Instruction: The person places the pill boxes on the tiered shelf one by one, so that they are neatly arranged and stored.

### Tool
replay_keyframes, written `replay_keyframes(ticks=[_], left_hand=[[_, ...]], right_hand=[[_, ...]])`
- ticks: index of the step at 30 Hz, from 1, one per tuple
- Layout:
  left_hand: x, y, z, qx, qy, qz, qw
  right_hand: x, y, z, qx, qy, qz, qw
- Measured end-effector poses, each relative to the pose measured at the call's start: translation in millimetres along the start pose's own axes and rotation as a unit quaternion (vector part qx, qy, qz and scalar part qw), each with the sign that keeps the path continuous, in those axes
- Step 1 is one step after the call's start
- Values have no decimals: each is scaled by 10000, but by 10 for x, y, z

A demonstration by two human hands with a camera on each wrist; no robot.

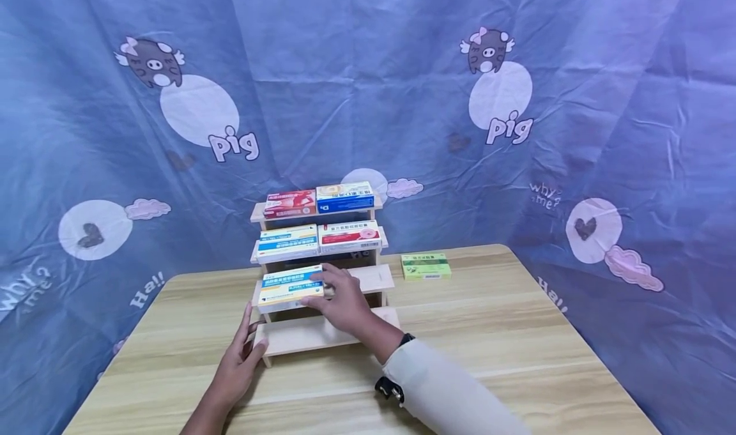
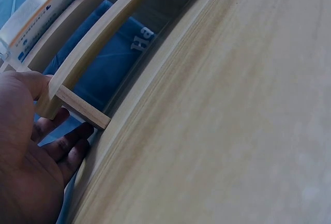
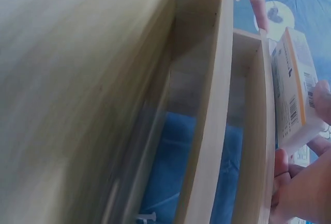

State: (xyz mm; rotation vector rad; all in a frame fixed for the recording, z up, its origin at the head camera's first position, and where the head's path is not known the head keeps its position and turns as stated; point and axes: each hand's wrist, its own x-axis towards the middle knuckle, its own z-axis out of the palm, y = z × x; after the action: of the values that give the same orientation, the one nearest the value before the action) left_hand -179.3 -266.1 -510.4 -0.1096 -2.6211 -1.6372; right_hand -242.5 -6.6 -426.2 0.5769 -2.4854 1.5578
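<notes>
A white, blue and yellow medicine box (image 1: 290, 288) lies at the left end of the third tier down on a stepped wooden rack (image 1: 328, 331). My right hand (image 1: 344, 301) pinches the box's right end between thumb and fingers. In the right wrist view the box (image 3: 296, 89) is seen edge-on beside the tier, and the right hand (image 3: 310, 182) is partly cut off. At the rack's lower left end my left hand (image 1: 237, 361) holds the bottom tier, thumb on the board. The left wrist view shows the left hand's (image 2: 36, 157) other fingers below the board.
The top tier carries a red box (image 1: 290, 204) and a blue-and-white box (image 1: 345, 197). On the second tier sit another blue-and-yellow box (image 1: 287, 241) and a red-and-white box (image 1: 349, 234). A green box (image 1: 425, 266) lies on the table (image 1: 489, 333), right of the rack. Behind hangs a blue curtain (image 1: 356, 122).
</notes>
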Motion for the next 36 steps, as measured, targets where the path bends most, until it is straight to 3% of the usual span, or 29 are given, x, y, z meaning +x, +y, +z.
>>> replay_keyframes(ticks=[14, 23, 36], left_hand=[[-15, -19, 3, 187, 62, -58, 9998], [10, -16, -1, 288, 2, -58, 9996], [20, 9, 1, 347, 16, -205, 9992]], right_hand=[[84, -5, 194, -482, 224, 134, 9985], [95, 21, 157, -1404, -95, -84, 9900], [172, -24, 80, -2030, -254, -172, 9787]])
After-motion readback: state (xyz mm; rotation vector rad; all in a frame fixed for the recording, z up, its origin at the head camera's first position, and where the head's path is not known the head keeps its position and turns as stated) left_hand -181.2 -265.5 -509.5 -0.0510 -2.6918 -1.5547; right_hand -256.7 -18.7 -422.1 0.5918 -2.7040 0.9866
